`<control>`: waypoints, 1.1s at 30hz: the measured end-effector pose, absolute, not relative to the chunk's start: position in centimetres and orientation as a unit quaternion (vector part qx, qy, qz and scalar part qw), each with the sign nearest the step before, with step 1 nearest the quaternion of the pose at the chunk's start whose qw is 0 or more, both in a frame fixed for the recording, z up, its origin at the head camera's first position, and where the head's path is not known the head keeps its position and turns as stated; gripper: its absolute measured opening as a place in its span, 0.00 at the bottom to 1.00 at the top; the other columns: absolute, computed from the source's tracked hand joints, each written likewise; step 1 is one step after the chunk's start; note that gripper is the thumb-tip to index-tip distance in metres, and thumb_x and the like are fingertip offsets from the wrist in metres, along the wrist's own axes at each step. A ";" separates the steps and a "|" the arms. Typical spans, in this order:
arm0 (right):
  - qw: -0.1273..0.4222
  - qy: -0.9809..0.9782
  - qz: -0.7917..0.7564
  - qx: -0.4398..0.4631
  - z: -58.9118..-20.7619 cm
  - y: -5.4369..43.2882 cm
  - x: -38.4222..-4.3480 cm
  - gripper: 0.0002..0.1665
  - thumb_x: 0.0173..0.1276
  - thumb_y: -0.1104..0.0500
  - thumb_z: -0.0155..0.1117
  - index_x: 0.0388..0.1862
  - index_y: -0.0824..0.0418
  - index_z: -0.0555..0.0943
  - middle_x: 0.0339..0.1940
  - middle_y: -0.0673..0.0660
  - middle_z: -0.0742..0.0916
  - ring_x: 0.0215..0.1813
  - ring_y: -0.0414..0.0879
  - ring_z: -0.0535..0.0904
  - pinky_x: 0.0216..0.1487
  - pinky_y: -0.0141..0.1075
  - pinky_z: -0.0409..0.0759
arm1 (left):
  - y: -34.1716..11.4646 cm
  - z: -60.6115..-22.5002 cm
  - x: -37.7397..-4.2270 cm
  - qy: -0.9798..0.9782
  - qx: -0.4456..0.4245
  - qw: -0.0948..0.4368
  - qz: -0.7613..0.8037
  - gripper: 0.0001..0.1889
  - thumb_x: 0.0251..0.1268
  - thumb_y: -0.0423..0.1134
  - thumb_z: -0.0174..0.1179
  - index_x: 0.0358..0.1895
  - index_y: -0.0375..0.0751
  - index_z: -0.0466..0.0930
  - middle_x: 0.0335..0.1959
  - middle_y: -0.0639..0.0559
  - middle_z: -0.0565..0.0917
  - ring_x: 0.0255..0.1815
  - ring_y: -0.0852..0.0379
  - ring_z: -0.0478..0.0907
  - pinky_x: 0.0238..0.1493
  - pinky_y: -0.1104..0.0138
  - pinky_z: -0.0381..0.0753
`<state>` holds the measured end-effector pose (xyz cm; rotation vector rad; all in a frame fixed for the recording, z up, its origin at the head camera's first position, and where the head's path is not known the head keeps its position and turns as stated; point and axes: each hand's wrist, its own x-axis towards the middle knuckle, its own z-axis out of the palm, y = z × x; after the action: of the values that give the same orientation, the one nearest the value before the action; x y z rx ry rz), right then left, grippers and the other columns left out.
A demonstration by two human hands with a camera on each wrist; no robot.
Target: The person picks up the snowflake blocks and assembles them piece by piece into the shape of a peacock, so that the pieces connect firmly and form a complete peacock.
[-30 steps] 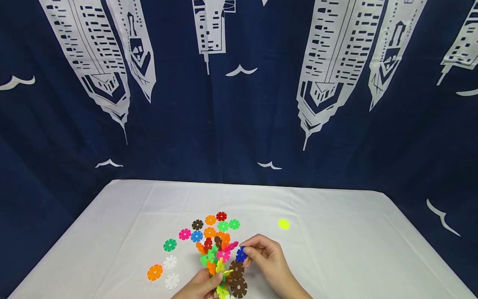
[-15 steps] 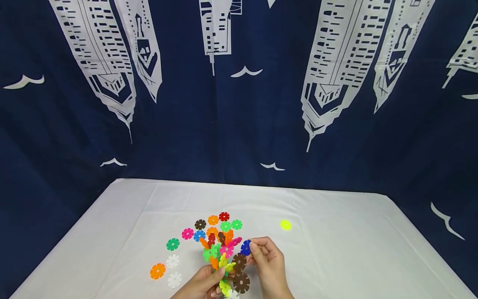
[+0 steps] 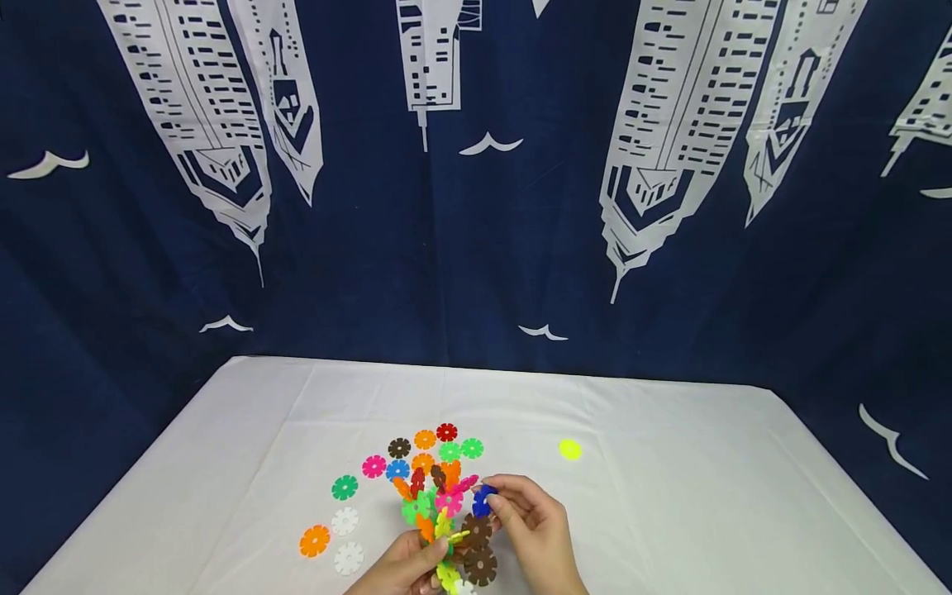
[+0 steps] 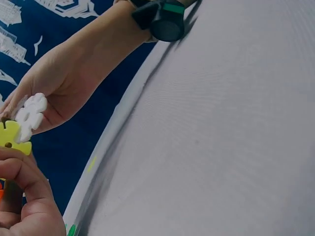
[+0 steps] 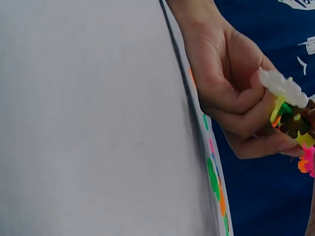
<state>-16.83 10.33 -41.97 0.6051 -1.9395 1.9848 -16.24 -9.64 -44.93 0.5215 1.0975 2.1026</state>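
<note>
My left hand point(image 3: 405, 566) grips the lower part of a cluster of interlocked notched plastic discs, its thumb on top at the yellow ones. The cluster carries a light green disc point(image 3: 415, 507), a pink disc point(image 3: 449, 501), a brown disc point(image 3: 480, 565) and others in red, orange and yellow. Between thumb and fingers, my right hand point(image 3: 539, 529) pinches a dark blue notched disc point(image 3: 484, 501) at the cluster's right side, just above the brown discs. A white disc point(image 5: 283, 88) sticks out at the cluster's near end in the right wrist view.
Loose discs lie on the white-covered table point(image 3: 669, 479) behind and left of the cluster: several colours, among them an orange disc point(image 3: 315, 541) and a white disc point(image 3: 348, 558). A bright yellow disc point(image 3: 570, 449) lies apart at the right. A navy curtain point(image 3: 476, 248) hangs behind.
The blue disc in my right hand moves slightly up and right, then back down and left toward the cluster. My left hand keeps its grip, and the cluster tilts a little.
</note>
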 end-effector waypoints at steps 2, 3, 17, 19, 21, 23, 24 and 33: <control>0.150 -0.671 0.695 0.208 -41.9 10.4 -16.8 0.07 0.66 0.69 0.59 0.41 0.71 0.77 0.33 0.59 0.85 0.27 0.42 0.79 0.26 0.37 0.81 | -9.6 -45.0 -16.2 0.420 0.204 0.344 0.815 0.10 0.74 0.43 0.47 0.43 0.43 0.75 0.22 0.62 0.73 0.19 0.70 0.64 0.21 0.81 0.63; 0.150 -0.664 0.699 0.219 -42.0 10.5 -16.8 0.06 0.66 0.70 0.58 0.41 0.72 0.76 0.32 0.60 0.84 0.27 0.42 0.80 0.26 0.37 0.81 | -9.6 -45.0 -16.2 0.420 0.205 0.342 0.816 0.10 0.74 0.43 0.47 0.43 0.43 0.75 0.22 0.62 0.73 0.19 0.70 0.64 0.21 0.81 0.63; 0.083 -0.671 0.668 0.310 -41.8 11.5 -17.4 0.14 0.66 0.71 0.57 0.51 0.70 0.74 0.41 0.61 0.84 0.38 0.45 0.81 0.35 0.39 0.82 | -9.6 -45.1 -16.2 0.419 0.199 0.350 0.814 0.10 0.75 0.44 0.45 0.43 0.42 0.73 0.22 0.61 0.72 0.20 0.69 0.63 0.22 0.80 0.62; 0.078 -0.709 0.630 0.307 -41.4 11.7 -17.3 0.20 0.64 0.66 0.63 0.55 0.65 0.73 0.44 0.61 0.84 0.41 0.46 0.81 0.37 0.39 0.82 | -9.6 -45.0 -16.2 0.422 0.179 0.348 0.818 0.11 0.74 0.45 0.47 0.42 0.42 0.73 0.22 0.61 0.71 0.20 0.69 0.63 0.23 0.80 0.61; 0.075 -0.740 0.591 0.312 -41.0 11.7 -17.2 0.28 0.60 0.62 0.68 0.59 0.62 0.71 0.46 0.58 0.83 0.44 0.47 0.80 0.39 0.39 0.81 | -9.6 -44.9 -16.2 0.423 0.170 0.342 0.821 0.11 0.73 0.46 0.48 0.40 0.42 0.72 0.21 0.61 0.71 0.20 0.68 0.62 0.23 0.79 0.59; 0.065 -0.761 0.567 0.307 -40.7 11.5 -17.1 0.33 0.58 0.58 0.71 0.61 0.59 0.69 0.47 0.56 0.83 0.44 0.46 0.80 0.41 0.38 0.81 | -9.5 -44.8 -16.2 0.417 0.166 0.339 0.827 0.12 0.72 0.47 0.49 0.41 0.42 0.73 0.22 0.61 0.71 0.21 0.68 0.62 0.22 0.78 0.58; 0.057 -0.768 0.561 0.302 -40.6 11.4 -17.0 0.35 0.57 0.57 0.71 0.62 0.59 0.68 0.47 0.55 0.83 0.44 0.46 0.80 0.41 0.39 0.81 | -9.5 -44.8 -16.2 0.415 0.169 0.338 0.828 0.12 0.72 0.47 0.49 0.41 0.42 0.73 0.22 0.61 0.71 0.21 0.68 0.62 0.22 0.78 0.57; 0.020 -0.812 0.537 0.226 -40.1 10.4 -16.4 0.37 0.60 0.52 0.69 0.63 0.62 0.65 0.47 0.58 0.82 0.43 0.44 0.80 0.40 0.33 0.80 | -9.4 -45.0 -16.3 0.412 0.164 0.322 0.837 0.11 0.74 0.45 0.45 0.42 0.42 0.73 0.23 0.59 0.70 0.22 0.68 0.62 0.22 0.77 0.57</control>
<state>-16.40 10.43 -40.06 0.7017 -2.5202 1.6660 -16.31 -9.42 -45.04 0.4300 1.0812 2.1969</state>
